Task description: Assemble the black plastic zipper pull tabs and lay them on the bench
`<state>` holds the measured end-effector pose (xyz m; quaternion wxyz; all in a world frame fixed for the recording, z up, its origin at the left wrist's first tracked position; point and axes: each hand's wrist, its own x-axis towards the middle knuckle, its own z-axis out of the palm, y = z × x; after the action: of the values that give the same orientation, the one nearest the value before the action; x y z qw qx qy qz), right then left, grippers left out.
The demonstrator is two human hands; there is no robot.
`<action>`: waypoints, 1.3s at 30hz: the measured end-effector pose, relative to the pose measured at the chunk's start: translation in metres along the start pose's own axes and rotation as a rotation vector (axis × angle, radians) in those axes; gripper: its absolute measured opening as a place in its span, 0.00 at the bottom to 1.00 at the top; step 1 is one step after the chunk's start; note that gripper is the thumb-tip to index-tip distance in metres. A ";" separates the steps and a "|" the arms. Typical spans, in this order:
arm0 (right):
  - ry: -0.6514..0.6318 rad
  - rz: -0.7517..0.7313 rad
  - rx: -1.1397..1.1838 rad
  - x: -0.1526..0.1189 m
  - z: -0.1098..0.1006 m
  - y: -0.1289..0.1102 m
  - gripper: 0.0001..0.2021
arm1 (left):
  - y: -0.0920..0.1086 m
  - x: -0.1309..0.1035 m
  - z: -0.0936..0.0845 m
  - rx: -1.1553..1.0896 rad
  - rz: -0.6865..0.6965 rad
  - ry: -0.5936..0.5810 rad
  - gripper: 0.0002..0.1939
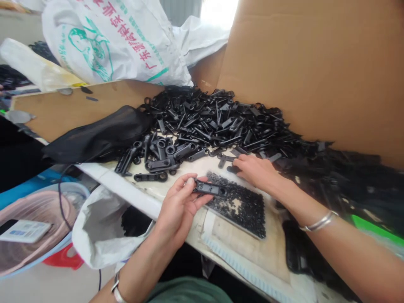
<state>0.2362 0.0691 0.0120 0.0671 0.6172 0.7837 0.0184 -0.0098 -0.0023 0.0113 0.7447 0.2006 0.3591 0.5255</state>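
My left hand (181,200) pinches a long black plastic part (211,189) between thumb and fingers. That part has a hollow face turned up and a round hole at its right end. Below and beside it lies a shallow tray (238,227) with many tiny black pieces (252,206) spread in it. Beyond the tray's far edge, my right hand (257,170) has its fingers bent down at loose black parts (225,160). Its fingertips are close together, and what they grip is partly hidden. Similar parts form a big heap (214,118) behind both hands.
Cardboard (315,71) stands behind the heap on the right. A printed white sack (116,38) and a black bag (101,132) lie at the left. Below the table edge are an open white sack (97,227) and a pink basin (59,210). A green object (375,231) is at right.
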 end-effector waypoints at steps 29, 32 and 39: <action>0.358 0.089 1.037 -0.105 -0.029 -0.069 0.11 | -0.029 -0.027 0.002 0.166 -0.304 -0.430 0.12; 0.365 0.114 1.012 -0.108 -0.024 -0.070 0.12 | -0.031 -0.027 0.004 0.229 -0.284 -0.474 0.12; 0.584 0.517 1.005 -0.139 -0.014 -0.073 0.19 | -0.034 -0.027 0.010 0.213 -0.327 -0.471 0.14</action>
<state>0.1962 -0.0821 0.0292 -0.4539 0.7120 0.5085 -0.1687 0.0145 -0.0394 0.0038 0.8570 0.3335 0.2570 0.2972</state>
